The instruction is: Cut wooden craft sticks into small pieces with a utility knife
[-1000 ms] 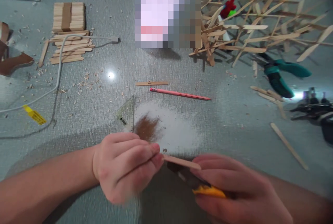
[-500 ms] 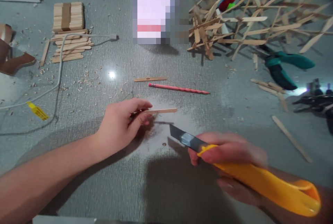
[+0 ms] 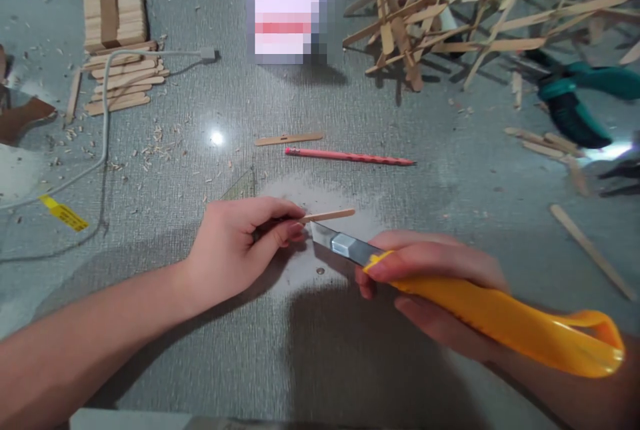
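Note:
Between the thumb and fingers of my left hand is a wooden craft stick, its free end pointing right; the other end is hidden in the grip. My right hand is wrapped round a yellow utility knife with its dark blade out. The blade's tip lies at the stick's lower edge, close to my left fingertips; whether it touches the wood I cannot tell. Beyond the hands lie a red pencil and another craft stick with a small dark slot in its middle.
A banded bundle of craft sticks and loose sticks lie at the left, crossed by a white cable. A tangled stick structure fills the back right, near green-handled pliers. Wood shavings litter the tabletop.
The knife has moved up and left, bringing its blade tip from below the stick to its edge beside my left fingertips. My left hand still holds the stick. The view has shifted slightly.

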`<state>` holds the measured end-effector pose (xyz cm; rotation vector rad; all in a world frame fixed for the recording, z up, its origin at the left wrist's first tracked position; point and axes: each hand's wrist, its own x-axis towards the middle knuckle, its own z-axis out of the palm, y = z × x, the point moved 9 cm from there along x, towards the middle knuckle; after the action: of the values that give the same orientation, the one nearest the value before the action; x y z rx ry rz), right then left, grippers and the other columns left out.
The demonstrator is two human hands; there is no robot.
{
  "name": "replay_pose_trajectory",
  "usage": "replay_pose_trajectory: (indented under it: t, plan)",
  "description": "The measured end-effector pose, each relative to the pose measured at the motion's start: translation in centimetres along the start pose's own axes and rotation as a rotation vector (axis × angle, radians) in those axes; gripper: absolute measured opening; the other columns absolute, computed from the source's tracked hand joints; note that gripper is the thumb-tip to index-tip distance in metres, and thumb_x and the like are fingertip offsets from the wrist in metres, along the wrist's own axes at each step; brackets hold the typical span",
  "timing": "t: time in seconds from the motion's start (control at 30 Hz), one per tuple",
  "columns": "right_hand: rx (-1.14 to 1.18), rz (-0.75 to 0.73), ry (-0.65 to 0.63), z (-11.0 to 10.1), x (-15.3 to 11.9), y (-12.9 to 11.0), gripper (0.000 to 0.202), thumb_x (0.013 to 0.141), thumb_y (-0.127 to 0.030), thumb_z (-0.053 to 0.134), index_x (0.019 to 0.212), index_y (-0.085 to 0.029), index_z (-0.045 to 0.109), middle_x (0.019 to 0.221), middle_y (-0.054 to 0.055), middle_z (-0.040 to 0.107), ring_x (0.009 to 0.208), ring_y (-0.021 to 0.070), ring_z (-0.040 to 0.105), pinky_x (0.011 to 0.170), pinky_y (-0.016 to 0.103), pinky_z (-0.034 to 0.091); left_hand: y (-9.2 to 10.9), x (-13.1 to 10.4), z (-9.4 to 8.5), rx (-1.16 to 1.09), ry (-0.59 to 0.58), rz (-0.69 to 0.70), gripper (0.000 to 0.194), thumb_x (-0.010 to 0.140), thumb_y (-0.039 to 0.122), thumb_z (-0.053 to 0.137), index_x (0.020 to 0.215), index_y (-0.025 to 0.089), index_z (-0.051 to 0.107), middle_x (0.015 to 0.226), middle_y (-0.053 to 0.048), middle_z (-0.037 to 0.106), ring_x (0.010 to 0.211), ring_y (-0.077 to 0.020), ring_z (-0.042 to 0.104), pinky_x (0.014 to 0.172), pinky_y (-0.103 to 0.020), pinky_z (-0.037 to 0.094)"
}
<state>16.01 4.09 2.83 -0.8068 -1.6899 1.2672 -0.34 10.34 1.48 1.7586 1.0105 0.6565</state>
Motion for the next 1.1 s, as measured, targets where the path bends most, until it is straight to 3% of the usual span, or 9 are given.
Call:
replay_pose_trajectory:
  t: [0.2, 0.7, 1.1]
  plan:
    - [0.027, 0.038, 0.02, 0.0, -0.3, 0.5, 0.02, 0.095, -0.024, 0.059, 0.114, -0.024, 0.065, 0.078, 0.003, 0.069, 0.066, 0.0156, 0.065, 0.06, 0.029, 0.053, 0.9, 0.0, -0.3, 0.117, 0.018, 0.081, 0.011, 0.092, 0.016, 0.068, 0.101, 0.018, 0.074, 0.084, 0.001, 0.079, 0.072, -0.0107, 0.075, 0.06, -0.016, 0.057]
    - [0.033, 0.026, 0.019, -0.1, -0.1, 0.4, 0.024, 0.095, -0.023, 0.058, 0.117, -0.025, 0.066, 0.079, 0.003, 0.07, 0.066, 0.0155, 0.065, 0.059, 0.029, 0.054, 1.4, -0.2, -0.4, 0.175, 0.033, 0.12, 0.01, 0.093, 0.017, 0.067, 0.101, 0.019, 0.073, 0.084, 0.001, 0.079, 0.072, -0.0104, 0.075, 0.064, -0.018, 0.057]
    - [-0.044, 0.001, 0.042, 0.2, -0.2, -0.7, 0.03, 0.09, -0.011, 0.058, 0.115, -0.028, 0.066, 0.077, 0.002, 0.07, 0.065, 0.0148, 0.066, 0.057, 0.027, 0.053, 3.9, -1.7, -0.1, 0.377, 0.088, 0.336, 0.01, 0.097, 0.016, 0.061, 0.103, 0.021, 0.066, 0.087, -0.002, 0.076, 0.071, -0.011, 0.072, 0.06, -0.021, 0.057]
